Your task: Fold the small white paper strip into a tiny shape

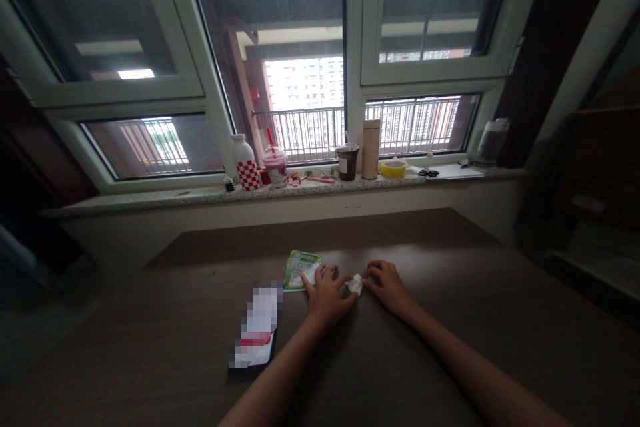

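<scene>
A small crumpled whitish piece lies between my two hands on the brown table. My left hand has its thumb and a finger at the piece's left side, with the other fingers spread toward a green and white packet. From the right, my right hand touches the piece with its fingertips, the fingers bent together. The packet lies flat, its right part partly covered by my left hand. Left of my left forearm is a phone, its screen blurred out.
Along the windowsill behind the table stand a checkered bottle, a pink cup, a dark drink cup, a tan flask, a yellow tape roll, black scissors and a clear container.
</scene>
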Demonstrator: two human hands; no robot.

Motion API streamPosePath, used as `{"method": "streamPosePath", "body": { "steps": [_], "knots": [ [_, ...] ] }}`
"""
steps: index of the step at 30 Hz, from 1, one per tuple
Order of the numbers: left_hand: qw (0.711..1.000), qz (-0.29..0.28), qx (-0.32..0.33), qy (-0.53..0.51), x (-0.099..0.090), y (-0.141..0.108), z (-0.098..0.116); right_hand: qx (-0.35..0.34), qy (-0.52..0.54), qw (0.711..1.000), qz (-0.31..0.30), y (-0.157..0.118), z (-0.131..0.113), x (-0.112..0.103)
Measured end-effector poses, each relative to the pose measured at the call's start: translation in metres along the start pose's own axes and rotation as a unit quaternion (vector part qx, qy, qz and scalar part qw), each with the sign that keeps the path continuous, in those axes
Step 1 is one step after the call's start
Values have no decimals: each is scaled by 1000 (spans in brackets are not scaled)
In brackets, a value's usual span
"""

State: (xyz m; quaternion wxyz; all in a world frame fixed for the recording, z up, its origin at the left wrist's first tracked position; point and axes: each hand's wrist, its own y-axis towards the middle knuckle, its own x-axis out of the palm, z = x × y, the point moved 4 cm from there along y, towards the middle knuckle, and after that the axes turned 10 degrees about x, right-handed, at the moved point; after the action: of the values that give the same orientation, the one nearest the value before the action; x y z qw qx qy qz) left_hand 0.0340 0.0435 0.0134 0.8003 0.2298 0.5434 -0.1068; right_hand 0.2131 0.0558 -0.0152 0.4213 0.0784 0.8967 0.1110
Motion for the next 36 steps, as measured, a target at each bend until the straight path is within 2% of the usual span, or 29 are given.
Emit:
{"method": "streamPosePath", "body": {
  "steps": [15, 27, 36],
  "knots": [
    [1000, -10, 8, 0, 0, 0, 0, 21, -26, 999, 8, -1, -4, 1],
    [1000, -25, 4, -12, 0, 1, -2, 61, -53, 996, 24, -3, -17, 0],
    [1000, -21, -7, -17, -3, 2, 0, 65, -59, 996, 9, -3, -18, -1]
  ]
}}
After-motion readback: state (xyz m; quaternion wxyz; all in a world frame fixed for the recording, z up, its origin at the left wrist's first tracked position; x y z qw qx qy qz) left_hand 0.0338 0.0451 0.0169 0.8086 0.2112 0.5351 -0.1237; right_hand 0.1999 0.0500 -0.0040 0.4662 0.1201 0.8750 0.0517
